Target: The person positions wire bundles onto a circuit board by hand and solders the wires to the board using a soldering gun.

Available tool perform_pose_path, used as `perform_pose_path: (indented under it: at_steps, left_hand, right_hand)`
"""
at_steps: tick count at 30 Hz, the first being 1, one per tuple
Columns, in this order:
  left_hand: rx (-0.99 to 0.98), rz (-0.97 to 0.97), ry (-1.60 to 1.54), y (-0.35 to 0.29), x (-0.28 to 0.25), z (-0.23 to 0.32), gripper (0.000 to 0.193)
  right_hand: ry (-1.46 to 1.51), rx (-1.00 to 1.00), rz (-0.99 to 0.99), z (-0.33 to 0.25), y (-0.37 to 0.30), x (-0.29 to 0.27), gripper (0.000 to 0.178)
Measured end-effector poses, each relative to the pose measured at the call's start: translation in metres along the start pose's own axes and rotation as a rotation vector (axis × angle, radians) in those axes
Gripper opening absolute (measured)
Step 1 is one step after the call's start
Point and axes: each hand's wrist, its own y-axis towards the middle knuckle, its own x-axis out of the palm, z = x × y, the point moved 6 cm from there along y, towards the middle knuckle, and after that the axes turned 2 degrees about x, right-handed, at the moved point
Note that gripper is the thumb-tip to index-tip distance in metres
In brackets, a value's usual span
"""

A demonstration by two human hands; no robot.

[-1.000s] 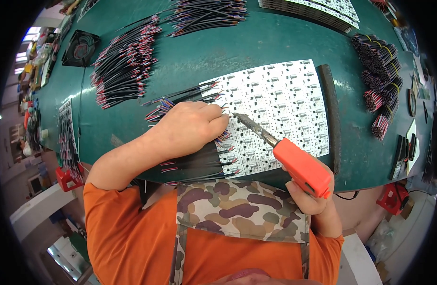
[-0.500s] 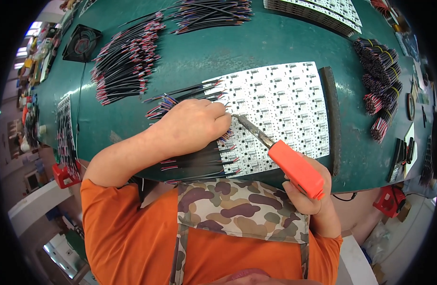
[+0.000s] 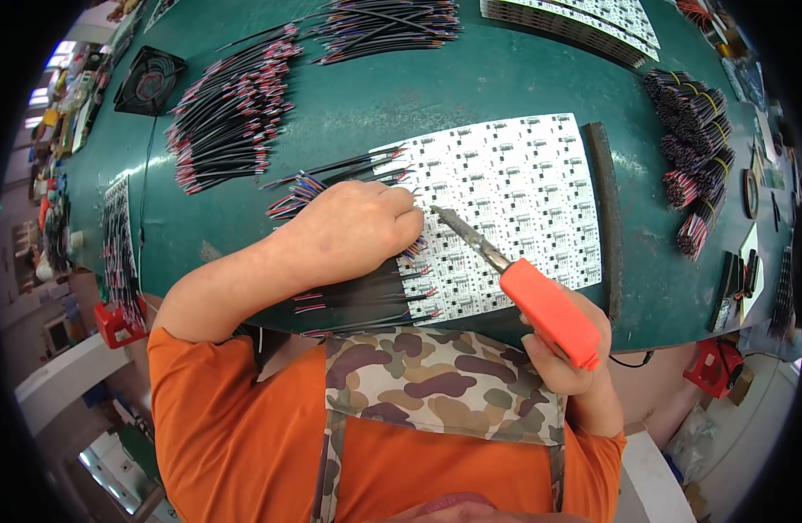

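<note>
My left hand (image 3: 362,225) is closed over a bundle of short black cables (image 3: 303,193) with coloured wire ends, at the left edge of a white circuit board panel (image 3: 514,192). Its fingertips and what they pinch are mostly hidden under the hand. In my right hand (image 3: 558,370) is a soldering iron (image 3: 549,309) with a red handle. The iron's dark tip points up and left, over the panel, just right of my left knuckles. More cables (image 3: 348,296) stick out leftward from the panel's left edge, above and below my left hand.
A dark bar (image 3: 603,218) lies along the panel's right side. Loose cable piles (image 3: 235,109) lie at the far left, stacked panels (image 3: 566,30) at the back right. Tied cable bundles (image 3: 693,131) lie right, and a small black fan (image 3: 150,80) stands left on the green table (image 3: 357,96).
The soldering iron has drawn back slightly to the right and down, its tip a little farther from my left hand. My left hand stays in place.
</note>
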Motion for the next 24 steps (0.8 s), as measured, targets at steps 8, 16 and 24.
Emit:
perform_pose_path:
  at_steps: [8, 16, 24]
  left_hand:
    - [-0.017, 0.002, -0.082, -0.002, 0.000, -0.004, 0.025]
    - [0.000, 0.009, -0.222, -0.001, 0.002, -0.012, 0.032]
    - [-0.044, -0.046, -0.374, 0.007, -0.001, -0.022, 0.034]
  right_hand:
    - [0.044, 0.091, 0.011, 0.007, -0.012, 0.000, 0.043]
    - [0.086, 0.089, 0.022, 0.006, -0.012, 0.003, 0.042]
    - [0.102, 0.122, 0.028, 0.009, -0.014, 0.004, 0.043]
